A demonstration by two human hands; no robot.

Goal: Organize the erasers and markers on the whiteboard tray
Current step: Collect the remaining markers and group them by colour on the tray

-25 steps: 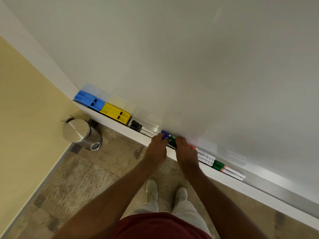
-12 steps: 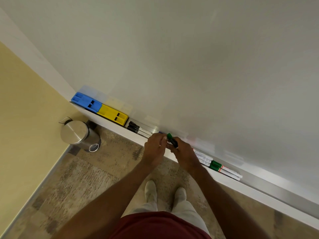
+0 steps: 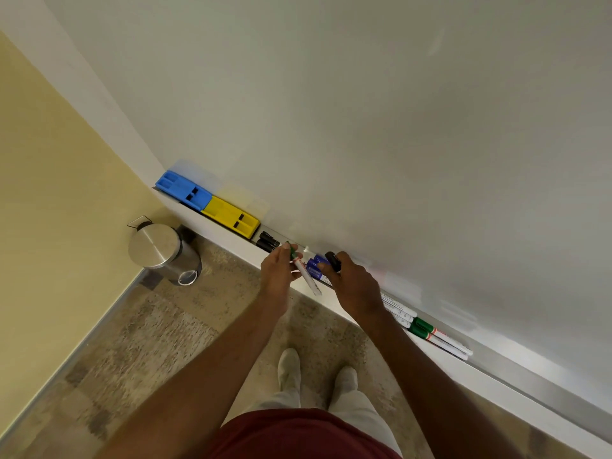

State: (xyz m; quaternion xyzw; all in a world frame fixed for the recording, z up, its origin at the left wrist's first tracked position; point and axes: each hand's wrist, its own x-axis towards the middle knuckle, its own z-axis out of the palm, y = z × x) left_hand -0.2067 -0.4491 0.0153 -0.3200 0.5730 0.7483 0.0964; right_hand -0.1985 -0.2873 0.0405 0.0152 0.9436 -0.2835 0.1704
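Two hands: working at the whiteboard tray point(image 3: 516, 369), which is running from 10 o'clock down to 4 o'clock across the view.
Left hand point(image 3: 277, 273): closing around a green-capped marker point(image 3: 303, 271), lifted clear of the tray and tilting toward 5 o'clock, apparently being carried to its matching colour group.
Right hand point(image 3: 356, 286): curling over the tray, fingers pinching what looks like a black-capped marker point(image 3: 332, 260); the grip itself is partly hidden.
Blue-capped markers point(image 3: 316, 266): lying in the tray between the two hands, just beside the right fingertips.
Erasers: blue eraser point(image 3: 183, 190) and yellow eraser point(image 3: 230, 217) sitting end to end, touching, at the 10 o'clock end, likely already parked out of the way.
Black markers point(image 3: 267, 241): resting just beside the yellow eraser, toward 4 o'clock.
Green markers point(image 3: 437, 336): lying side by side toward 4 o'clock, beyond the right wrist, seemingly the sorted green group.
Bin point(image 3: 164, 253): standing on the floor under the tray's 10 o'clock end.
Progress: sorting by colour appearing roughly midway, judging by the middle still being mixed.
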